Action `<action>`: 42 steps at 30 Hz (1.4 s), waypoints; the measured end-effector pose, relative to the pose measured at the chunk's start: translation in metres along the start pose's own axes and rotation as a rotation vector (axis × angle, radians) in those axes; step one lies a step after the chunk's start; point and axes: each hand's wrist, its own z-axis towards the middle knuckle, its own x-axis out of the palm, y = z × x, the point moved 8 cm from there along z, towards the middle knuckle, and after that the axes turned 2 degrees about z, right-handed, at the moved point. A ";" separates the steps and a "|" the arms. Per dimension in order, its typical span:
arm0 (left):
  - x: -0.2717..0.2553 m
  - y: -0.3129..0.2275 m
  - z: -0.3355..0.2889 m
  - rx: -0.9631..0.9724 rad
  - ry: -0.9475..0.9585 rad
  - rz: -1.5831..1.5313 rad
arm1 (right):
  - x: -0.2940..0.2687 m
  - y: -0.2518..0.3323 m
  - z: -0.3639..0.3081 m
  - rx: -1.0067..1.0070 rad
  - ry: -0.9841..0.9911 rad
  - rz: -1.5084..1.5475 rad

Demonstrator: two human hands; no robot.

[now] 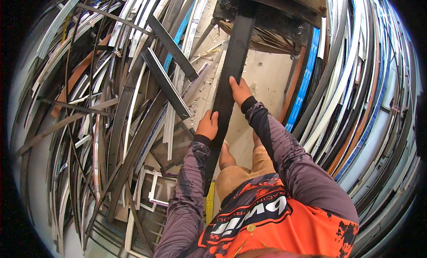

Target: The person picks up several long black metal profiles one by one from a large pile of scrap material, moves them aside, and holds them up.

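A long, wide black profile bar point(233, 58) runs from a dark bench-like stand point(289, 29) at the top down past my left side. My left hand point(207, 125) grips its left edge, thumb lying on the upper face. Farther up, my right hand point(240, 91) is closed round the right edge, its thumb also on top. The fingers of both hands are partly hidden beneath the bar. Its far end reaches the stand, but how it meets the stand I cannot tell. The near end disappears beside my left forearm.
Two short black profile pieces point(167, 82) point(172, 47) lie left of the bar. Piles of long strips point(84, 93) cover the left side. More profiles point(351, 93) stand packed on the right, beside a blue-wrapped strip point(304, 80). Shavings litter the pale floor point(262, 71).
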 end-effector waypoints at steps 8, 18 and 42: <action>0.003 0.007 0.001 -0.020 0.009 0.015 | 0.000 0.000 -0.003 0.003 -0.013 -0.006; 0.000 -0.001 0.000 -0.003 0.009 0.010 | -0.006 0.011 -0.007 0.018 -0.031 -0.070; -0.070 0.110 -0.324 -0.021 -0.190 -0.070 | 0.082 0.169 -0.242 -0.021 0.557 0.408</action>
